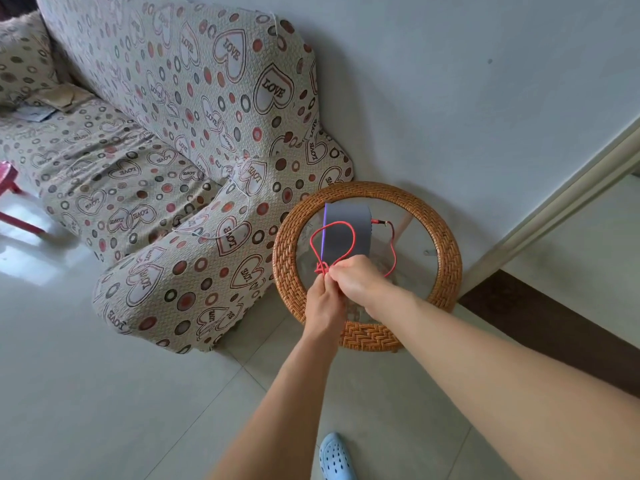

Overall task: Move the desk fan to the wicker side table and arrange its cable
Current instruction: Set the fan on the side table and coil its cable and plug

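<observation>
head view: the round wicker worktop (367,336) with a glass top stands in the corner, the wall behind it and the sofa (166,188) just to its left. the grey fan (348,237) sits on the glass, toward the back of the worktop, seen from above with a thin purple edge along its left side. the red cable (349,233) plugs into the fan's right side, drops in a curve down the right of the fan toward the hands, and also makes a loop lying across the fan's top. both hands meet over the front half of the worktop, just in front of the fan. the left hand (323,301) is clenched on a small bunch of cable, pinching it at the fingertips. the right hand (356,278) touches the left and is closed around the cable too, its knuckles up. both bare forearms reach in from the lower edge. a thin white cord (221,233) trails over the sofa arm, left of the worktop. a light blue shoe (336,457) stands on the tiled floor (104,393), well in front of the worktop.
</observation>
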Demonstrator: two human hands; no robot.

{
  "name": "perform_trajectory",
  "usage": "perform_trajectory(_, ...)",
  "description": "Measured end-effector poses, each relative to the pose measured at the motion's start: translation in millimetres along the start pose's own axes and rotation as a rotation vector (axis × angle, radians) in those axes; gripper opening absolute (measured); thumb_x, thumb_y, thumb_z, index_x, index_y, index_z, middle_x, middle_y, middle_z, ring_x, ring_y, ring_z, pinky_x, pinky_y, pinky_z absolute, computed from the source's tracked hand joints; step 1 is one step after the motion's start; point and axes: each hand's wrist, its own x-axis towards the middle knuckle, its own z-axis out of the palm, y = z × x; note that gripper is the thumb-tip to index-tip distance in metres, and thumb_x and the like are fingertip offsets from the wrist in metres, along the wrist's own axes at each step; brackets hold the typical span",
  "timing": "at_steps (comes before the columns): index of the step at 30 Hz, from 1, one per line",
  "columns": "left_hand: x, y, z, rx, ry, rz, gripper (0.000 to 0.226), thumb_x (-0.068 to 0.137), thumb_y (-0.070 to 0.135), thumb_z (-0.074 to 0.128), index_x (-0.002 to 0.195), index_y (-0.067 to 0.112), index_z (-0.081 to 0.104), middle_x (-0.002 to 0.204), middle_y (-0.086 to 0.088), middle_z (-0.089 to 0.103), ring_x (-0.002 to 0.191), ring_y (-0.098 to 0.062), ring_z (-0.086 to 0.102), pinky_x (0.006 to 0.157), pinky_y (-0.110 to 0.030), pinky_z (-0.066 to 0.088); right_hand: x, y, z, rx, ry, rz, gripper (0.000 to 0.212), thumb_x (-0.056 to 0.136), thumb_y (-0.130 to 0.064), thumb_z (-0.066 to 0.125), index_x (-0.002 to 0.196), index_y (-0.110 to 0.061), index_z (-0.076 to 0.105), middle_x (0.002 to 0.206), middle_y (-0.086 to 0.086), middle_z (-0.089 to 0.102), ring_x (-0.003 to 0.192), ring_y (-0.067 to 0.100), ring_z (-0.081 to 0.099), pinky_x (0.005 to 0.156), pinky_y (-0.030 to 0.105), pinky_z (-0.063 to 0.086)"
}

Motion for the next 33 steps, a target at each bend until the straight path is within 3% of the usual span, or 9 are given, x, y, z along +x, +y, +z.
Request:
perform_trajectory(4, 19, 1, -2, 0.196, -0.081, 0.01, 0.031, 0.103, 0.023, 0.034, 0.089, 0.015, 0.061, 0.073, -0.001, 0.063, 0.068, -0.018, 0.057, 0.054, -0.029, 0.042, 12, -2, -5, -0.037, 0.001, -0.022, 0.03, 0.097, -0.026, 0.051, 0.107, -0.007, 0.072, 0.104, 0.009, 0.071, 0.091, 0.019, 0.062, 0.057, 0.021, 0.042)
perform_trajectory(9, 32, -2, -1, 0.386, -0.211, -0.032, 0.033, 0.103, 0.023, 0.033, 0.091, 0.01, 0.06, 0.071, -0.001, 0.061, 0.058, -0.011, 0.052, 0.048, -0.02, 0.04, 26, 8, -9, 0.039, 0.051, 0.049, 0.021, 0.093, -0.02, 0.058, 0.097, -0.007, 0.074, 0.095, 0.01, 0.071, 0.077, 0.014, 0.061, 0.056, 0.022, 0.046)
perform_trajectory(12, 40, -8, 0, 0.439, -0.293, -0.077, 0.036, 0.102, 0.028, 0.036, 0.114, 0.006, 0.062, 0.093, -0.01, 0.069, 0.083, -0.023, 0.064, 0.079, -0.029, 0.055, 31, 17, -6, 0.175, 0.088, 0.129, 0.018, 0.092, -0.019, 0.06, 0.099, -0.01, 0.074, 0.099, 0.007, 0.071, 0.086, 0.019, 0.062, 0.064, 0.027, 0.049)
perform_trajectory(15, 40, -11, -1, 0.562, -0.301, -0.087, 0.04, 0.098, 0.037, 0.04, 0.122, 0.015, 0.064, 0.112, -0.012, 0.07, 0.109, -0.032, 0.061, 0.102, -0.048, 0.046, 39, 28, -8, 0.263, 0.127, 0.123, 0.018, 0.093, -0.02, 0.057, 0.086, -0.011, 0.072, 0.09, 0.006, 0.074, 0.089, 0.022, 0.067, 0.079, 0.034, 0.054)
perform_trajectory(18, 34, -12, -9, 0.362, -0.165, -0.19, 0.037, 0.097, 0.043, 0.044, 0.101, 0.015, 0.068, 0.091, 0.0, 0.063, 0.083, -0.016, 0.058, 0.084, -0.032, 0.044, 47, 36, -13, 0.171, 0.138, -0.001, 0.023, 0.094, -0.023, 0.056, 0.078, -0.012, 0.069, 0.073, 0.006, 0.075, 0.076, 0.023, 0.071, 0.079, 0.039, 0.058)
perform_trajectory(21, 31, -16, -12, -0.209, -0.288, -0.522, 0.061, 0.087, 0.06, 0.056, 0.122, 0.011, 0.062, 0.114, -0.007, 0.059, 0.107, -0.025, 0.06, 0.088, -0.035, 0.046, 50, 37, -12, -0.099, 0.129, -0.178, 0.028, 0.094, -0.025, 0.055, 0.071, -0.016, 0.067, 0.065, 0.003, 0.071, 0.068, 0.02, 0.067, 0.076, 0.041, 0.057)
perform_trajectory(24, 35, -24, -3, -0.427, -0.35, -0.52, 0.078, 0.074, 0.067, 0.065, 0.118, 0.002, 0.062, 0.119, -0.016, 0.066, 0.108, -0.029, 0.065, 0.085, -0.036, 0.055, 51, 43, -7, -0.344, 0.112, -0.288, 0.028, 0.087, -0.028, 0.051, 0.061, -0.023, 0.058, 0.069, 0.003, 0.068, 0.072, 0.027, 0.065, 0.068, 0.04, 0.053)
perform_trajectory(29, 57, -23, 20, -0.565, 0.045, -0.61, 0.043, 0.097, 0.038, 0.052, 0.114, 0.0, 0.064, 0.099, -0.016, 0.071, 0.091, -0.028, 0.068, 0.079, -0.039, 0.055, 53, 61, 4, -0.693, 0.051, -0.435, 0.025, 0.089, -0.028, 0.048, 0.092, -0.014, 0.069, 0.093, 0.011, 0.068, 0.092, 0.033, 0.061, 0.064, 0.033, 0.037)
perform_trajectory(33, 55, -19, 20, -0.439, 0.16, -0.575, 0.037, 0.103, 0.03, 0.041, 0.088, 0.005, 0.064, 0.082, -0.012, 0.068, 0.073, -0.024, 0.065, 0.065, -0.034, 0.054, 52, 69, 5, -0.416, 0.003, -0.517, 0.027, 0.09, -0.028, 0.049, 0.097, -0.019, 0.074, 0.096, 0.001, 0.072, 0.093, 0.022, 0.063, 0.076, 0.034, 0.049)
